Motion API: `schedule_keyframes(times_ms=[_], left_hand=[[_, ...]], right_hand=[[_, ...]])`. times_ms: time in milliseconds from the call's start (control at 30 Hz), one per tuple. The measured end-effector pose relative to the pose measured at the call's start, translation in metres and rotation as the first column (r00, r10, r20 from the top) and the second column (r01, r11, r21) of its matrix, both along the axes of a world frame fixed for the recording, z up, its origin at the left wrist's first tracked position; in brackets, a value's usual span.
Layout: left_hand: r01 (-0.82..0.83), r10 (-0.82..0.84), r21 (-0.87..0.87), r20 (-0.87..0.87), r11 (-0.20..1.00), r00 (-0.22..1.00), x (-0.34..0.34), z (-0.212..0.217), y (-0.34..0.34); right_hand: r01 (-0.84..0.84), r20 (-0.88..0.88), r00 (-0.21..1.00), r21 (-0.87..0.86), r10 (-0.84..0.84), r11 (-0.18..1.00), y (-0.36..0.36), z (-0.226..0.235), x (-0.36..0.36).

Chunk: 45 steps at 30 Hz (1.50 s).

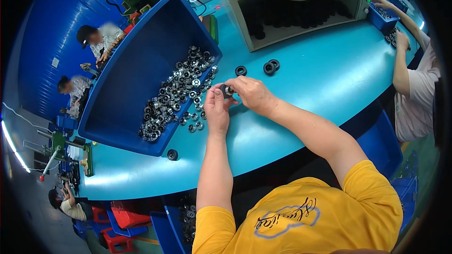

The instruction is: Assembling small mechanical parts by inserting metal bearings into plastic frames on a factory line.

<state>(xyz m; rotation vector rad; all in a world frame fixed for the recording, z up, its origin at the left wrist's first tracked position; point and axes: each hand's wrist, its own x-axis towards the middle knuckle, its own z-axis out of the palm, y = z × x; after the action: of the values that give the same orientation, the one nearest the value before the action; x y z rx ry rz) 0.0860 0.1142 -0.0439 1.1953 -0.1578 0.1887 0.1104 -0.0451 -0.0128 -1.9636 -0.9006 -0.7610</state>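
Observation:
Above the table, both hands meet at a small black rubber tyre (223,90) with a silvery wheel hub (229,90) against it. My left hand (217,112) grips the tyre between thumb and fingers. The fingers of my right hand (255,95) pinch the hub side; how far the hub sits inside the tyre is hidden. Just left of my hands, many chrome and black wheel hubs (162,106) lie heaped at the low edge of a tilted blue bin (122,84), some spilled onto the table. Beyond my right hand lie several loose black tyres (269,68).
The turquoise table (325,73) carries a grey metal box (245,23) with dark tyres inside. One wheel (173,154) stands near the bin's front corner. A green press (59,143) is at left. A co-worker (414,80) handles parts at right; other people sit at left.

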Motion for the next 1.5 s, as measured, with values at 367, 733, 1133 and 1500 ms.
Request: schedule_keyframes(times_ms=[367, 733, 1133, 1500], left_hand=[[0.037, -0.036, 0.015, -0.021, 0.999, 0.999, -0.005, 0.006, -0.01], [-0.059, 0.047, 0.133, 0.085, 0.989, 0.995, -0.009, 0.0, -0.004], [-0.2, 0.193, 0.263, 0.052, 0.944, 0.98, -0.013, -0.001, -0.006], [-0.221, 0.212, 0.214, 0.064, 0.951, 0.975, -0.013, 0.005, -0.006]], right_hand=[[0.054, 0.005, 0.999, -0.03, -0.054, 0.998, 0.001, 0.001, 0.0], [-0.117, -0.555, 0.796, 0.249, 0.241, 0.961, -0.001, -0.012, -0.001], [-0.033, -0.363, 0.926, 0.184, 0.1, 0.982, 0.001, -0.007, -0.012], [-0.094, -0.483, 0.843, 0.298, 0.235, 0.95, 0.001, -0.01, -0.008]])
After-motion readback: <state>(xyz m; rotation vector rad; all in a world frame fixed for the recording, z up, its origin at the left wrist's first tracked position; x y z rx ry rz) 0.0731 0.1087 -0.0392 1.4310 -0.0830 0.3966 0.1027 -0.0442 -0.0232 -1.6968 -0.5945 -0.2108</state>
